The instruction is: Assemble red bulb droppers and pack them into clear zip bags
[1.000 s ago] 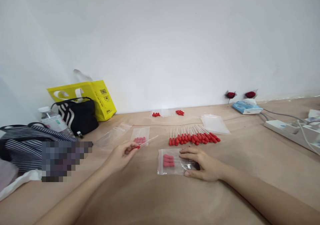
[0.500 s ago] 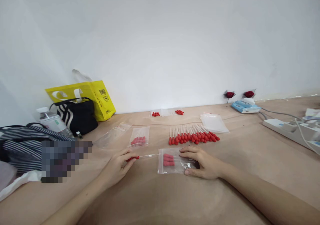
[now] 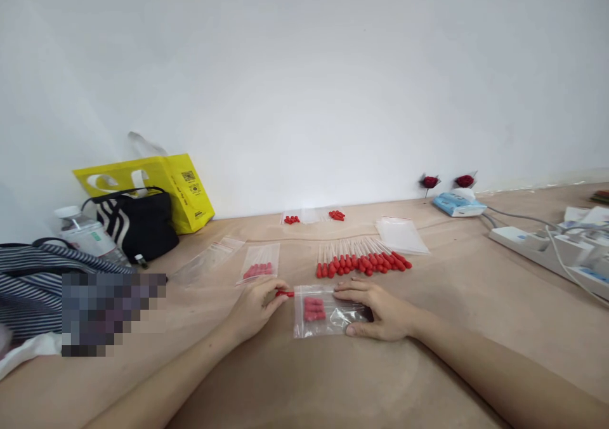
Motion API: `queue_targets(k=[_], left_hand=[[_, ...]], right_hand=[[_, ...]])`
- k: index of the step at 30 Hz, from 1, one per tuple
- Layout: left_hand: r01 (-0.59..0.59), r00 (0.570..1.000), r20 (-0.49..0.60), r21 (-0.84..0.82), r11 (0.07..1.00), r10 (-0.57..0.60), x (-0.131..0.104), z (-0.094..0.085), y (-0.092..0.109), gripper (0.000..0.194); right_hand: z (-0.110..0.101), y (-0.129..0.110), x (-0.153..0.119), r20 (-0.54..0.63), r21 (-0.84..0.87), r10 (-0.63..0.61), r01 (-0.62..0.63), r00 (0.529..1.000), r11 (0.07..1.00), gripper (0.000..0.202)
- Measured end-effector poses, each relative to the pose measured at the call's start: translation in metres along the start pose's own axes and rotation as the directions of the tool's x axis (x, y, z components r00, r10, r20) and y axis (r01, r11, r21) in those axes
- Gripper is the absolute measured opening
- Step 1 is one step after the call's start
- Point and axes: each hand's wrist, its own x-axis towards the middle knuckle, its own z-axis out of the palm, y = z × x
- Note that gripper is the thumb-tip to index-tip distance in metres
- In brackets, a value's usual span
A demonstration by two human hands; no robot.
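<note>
1. The left hand (image 3: 259,305) pinches a red-ended stick (image 3: 285,294) by its red end, just beside the zip edge of the clear bag (image 3: 335,318); the stem is too faint to follow
2. The right hand (image 3: 380,311) rests spread over the bag's opposite end on the tabletop (image 3: 285,372) — a few red ends (image 3: 314,308) lie together inside, near the zip
3. The step in hand, I judge, is slipping this stick in beside those; a low, level stem should pass between the layers without snagging
4. Light weight from the right hand would stop the bag sliding, though a hard press could close the layers
5. A loose row of sticks (image 3: 359,261) lies behind the bag — best left undisturbed
</note>
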Motion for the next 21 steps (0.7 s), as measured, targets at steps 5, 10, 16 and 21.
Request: queue_targets(k=[5, 10, 16, 21], left_hand=[[0.096, 0.994, -0.033, -0.203, 0.974, -0.104, 0.01, 0.022, 0.004, 0.009], [0.2, 0.972, -0.014, -0.46, 0.865, -0.233, 0.008, 0.037, 0.0, 0.022], [0.01, 0.998, 0.067, -0.264, 0.964, 0.008, 0.016, 0.023, -0.004, 0.025], [-0.125, 0.932, 0.311, -0.208, 0.97, 0.187, 0.03, 0.012, -0.007, 0.025]], right_hand=[[-0.001, -0.001, 0.003, 0.017, -0.002, -0.027, 0.027, 0.999, 1.0, 0.065], [-0.002, -0.002, 0.003, 0.017, -0.036, -0.023, 0.024, 1.0, 0.999, 0.066], [-0.004, -0.003, 0.003, 0.015, -0.021, -0.056, 0.056, 0.998, 0.998, 0.063], [-0.001, 0.001, 0.002, -0.009, -0.011, -0.088, 0.088, 0.996, 0.996, 0.063]])
